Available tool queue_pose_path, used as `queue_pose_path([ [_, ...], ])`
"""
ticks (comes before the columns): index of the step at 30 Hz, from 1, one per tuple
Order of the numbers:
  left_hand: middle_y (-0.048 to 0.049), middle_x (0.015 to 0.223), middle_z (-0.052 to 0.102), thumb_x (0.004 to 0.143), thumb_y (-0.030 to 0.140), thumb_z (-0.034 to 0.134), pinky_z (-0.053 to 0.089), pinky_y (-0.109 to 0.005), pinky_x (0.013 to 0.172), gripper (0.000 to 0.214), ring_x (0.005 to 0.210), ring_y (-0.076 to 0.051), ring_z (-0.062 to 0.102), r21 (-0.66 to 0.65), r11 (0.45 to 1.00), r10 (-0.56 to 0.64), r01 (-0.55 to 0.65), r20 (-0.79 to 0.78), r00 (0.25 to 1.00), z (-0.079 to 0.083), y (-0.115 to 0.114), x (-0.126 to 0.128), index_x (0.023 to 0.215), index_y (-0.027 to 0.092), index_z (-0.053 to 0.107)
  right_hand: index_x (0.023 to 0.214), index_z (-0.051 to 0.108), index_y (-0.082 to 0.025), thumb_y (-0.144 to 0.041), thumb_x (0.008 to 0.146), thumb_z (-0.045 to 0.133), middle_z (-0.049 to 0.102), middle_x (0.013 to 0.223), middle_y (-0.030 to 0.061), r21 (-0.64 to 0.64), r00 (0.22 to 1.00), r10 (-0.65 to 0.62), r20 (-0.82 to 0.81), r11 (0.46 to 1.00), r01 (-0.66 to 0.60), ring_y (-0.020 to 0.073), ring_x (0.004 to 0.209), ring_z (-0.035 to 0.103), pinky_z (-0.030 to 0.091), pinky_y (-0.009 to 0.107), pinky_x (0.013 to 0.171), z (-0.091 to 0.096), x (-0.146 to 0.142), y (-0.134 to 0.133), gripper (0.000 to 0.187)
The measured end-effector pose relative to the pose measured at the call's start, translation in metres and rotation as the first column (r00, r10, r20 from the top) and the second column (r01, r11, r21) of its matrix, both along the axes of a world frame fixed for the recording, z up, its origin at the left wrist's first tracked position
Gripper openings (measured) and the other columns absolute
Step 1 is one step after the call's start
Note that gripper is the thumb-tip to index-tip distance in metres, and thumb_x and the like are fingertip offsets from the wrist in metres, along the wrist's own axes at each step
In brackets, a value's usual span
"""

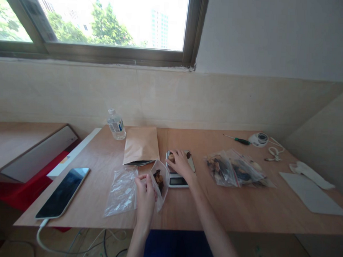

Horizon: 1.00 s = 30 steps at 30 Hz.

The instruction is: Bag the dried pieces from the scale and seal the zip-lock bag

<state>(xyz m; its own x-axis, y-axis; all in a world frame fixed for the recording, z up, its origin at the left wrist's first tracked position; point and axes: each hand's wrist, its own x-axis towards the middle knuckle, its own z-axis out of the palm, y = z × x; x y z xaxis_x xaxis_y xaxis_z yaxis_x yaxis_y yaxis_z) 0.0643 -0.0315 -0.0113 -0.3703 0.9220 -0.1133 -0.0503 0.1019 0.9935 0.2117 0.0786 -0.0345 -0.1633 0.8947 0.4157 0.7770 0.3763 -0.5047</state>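
Observation:
My left hand (146,190) pinches the side of a small clear plastic bag (165,189), whose mouth gapes open. Dark brown dried pieces (159,179) lie inside it. Over the plate of a small kitchen scale (179,182), my right hand (181,165) has its fingers curled around a dried brown piece (171,158), partly hidden by them. Another dark dried piece (189,154) rests at the plate's far right corner. Left of the held bag lies a flat clear plastic bag (121,193). Behind it is a brown paper pouch (142,145).
Filled zip bags (235,169) lie to the right. A bottle (116,125) stands at the back left; a phone (63,193) charges at the front left. A screwdriver (242,141), a white domed camera (258,139) and a white sheet (312,193) occupy the right side.

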Motion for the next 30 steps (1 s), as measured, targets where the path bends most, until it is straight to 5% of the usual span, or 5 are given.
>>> queue_pose_path([
  [8,0.0122,0.043,0.035,0.083,0.052,0.046,0.027,-0.019,0.031,0.032,0.03,-0.009,0.036,0.007,1.0,-0.027,0.027,0.04,0.999,-0.001,0.001,0.002,0.088,0.022,0.036,0.103,0.063,-0.018,-0.016,0.086,0.051,0.064,0.1,0.0094,0.04,0.995,0.077,0.069,0.996,-0.08,0.023,0.098,0.056,0.043,0.039,0.089,-0.014,0.005,-0.002,0.02],
  [16,0.0121,0.043,0.035,0.082,0.053,0.047,0.029,-0.019,0.031,0.034,0.031,-0.009,0.037,0.006,1.0,-0.018,0.018,0.018,1.0,0.0,0.002,0.004,0.088,0.021,0.037,0.102,0.064,-0.019,-0.012,0.084,0.051,0.064,0.102,0.0082,0.034,0.987,0.044,-0.155,0.999,-0.04,0.0206,0.1,0.055,0.043,0.037,0.091,-0.021,0.015,0.007,0.024],
  [20,0.0117,0.044,0.036,0.082,0.053,0.047,0.028,-0.019,0.031,0.034,0.031,-0.009,0.037,0.005,1.0,-0.016,0.016,0.031,0.999,0.001,0.003,0.004,0.089,0.021,0.037,0.102,0.065,-0.017,-0.02,0.084,0.051,0.065,0.1,0.0088,-0.026,0.894,-0.031,-0.446,0.999,0.022,0.0197,0.095,0.058,0.046,0.037,0.087,-0.003,0.013,0.0,0.023],
  [25,0.0117,0.042,0.036,0.083,0.052,0.046,0.029,-0.02,0.031,0.032,0.031,-0.01,0.037,-0.002,1.0,-0.012,0.012,0.028,1.0,-0.003,0.004,0.006,0.089,0.022,0.036,0.112,0.06,-0.015,-0.039,0.082,0.055,0.066,0.102,0.0089,-0.147,0.567,-0.045,-0.822,0.98,-0.135,0.0183,0.088,0.062,0.051,0.029,0.073,0.037,-0.014,-0.03,0.039],
  [30,0.0108,0.043,0.039,0.084,0.051,0.043,0.03,-0.022,0.032,0.031,0.03,-0.012,0.038,0.008,1.0,-0.012,0.012,-0.022,1.0,-0.008,0.006,0.006,0.089,0.022,0.035,0.105,0.062,-0.017,-0.033,0.082,0.056,0.066,0.102,0.0077,-0.13,0.65,-0.008,-0.76,0.982,-0.139,0.0181,0.091,0.061,0.051,0.028,0.075,0.051,-0.04,-0.056,0.029],
])
